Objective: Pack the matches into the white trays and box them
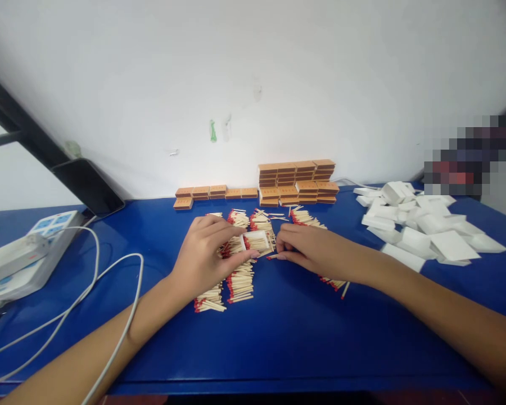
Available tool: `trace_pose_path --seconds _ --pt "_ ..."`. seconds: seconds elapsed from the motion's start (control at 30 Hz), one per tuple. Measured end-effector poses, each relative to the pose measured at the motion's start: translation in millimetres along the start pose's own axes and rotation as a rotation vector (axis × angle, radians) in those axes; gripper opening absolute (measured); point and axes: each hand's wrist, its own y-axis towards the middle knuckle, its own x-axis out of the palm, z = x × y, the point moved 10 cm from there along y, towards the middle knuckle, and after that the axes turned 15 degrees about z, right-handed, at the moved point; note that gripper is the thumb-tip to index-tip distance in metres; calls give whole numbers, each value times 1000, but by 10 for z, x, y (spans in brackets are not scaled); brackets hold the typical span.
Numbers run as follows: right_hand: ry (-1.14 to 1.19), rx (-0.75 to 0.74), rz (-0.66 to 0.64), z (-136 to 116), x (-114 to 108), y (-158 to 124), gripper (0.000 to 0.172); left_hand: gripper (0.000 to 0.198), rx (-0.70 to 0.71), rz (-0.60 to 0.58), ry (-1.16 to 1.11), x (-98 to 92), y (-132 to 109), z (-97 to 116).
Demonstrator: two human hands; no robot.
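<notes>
My left hand (213,247) grips a small white matchbox tray (258,234) by its left end, thumb at the front edge and fingers behind. Red-headed matches (256,243) lie side by side inside the tray. Just right of it, my right hand (301,246) is closed in a pinch on a match (273,257), its red head pointing left. Rows of loose matches (240,281) spread on the blue table under and around my left hand. More matches (306,216) lie behind and in front of my right hand, partly hidden by it.
Orange matchboxes (297,174) stand stacked along the wall, with a lower row (215,192) to their left. A heap of white trays (421,222) lies at the right. At the left are a power strip (46,236), a black phone-like slab (88,185) and a white cable (140,275) crossing my left forearm.
</notes>
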Motion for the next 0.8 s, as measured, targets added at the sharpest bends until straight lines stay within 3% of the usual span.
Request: trace_pose_path --seconds 0.2,0.43,0.57,0.8 --pt "11 2 -35 -54 -116 -30 19 38 -21 -7 12 3 -12 -36" --pt "13 -83 245 -215 -459 -1 22 39 14 -16 10 29 -28 17" --pt "-15 -106 332 -309 -424 -6 19 41 25 -24 -23 37 -21 97" --pt "1 -113 372 -426 -323 -8 20 43 46 -54 -75 71 -39 181"
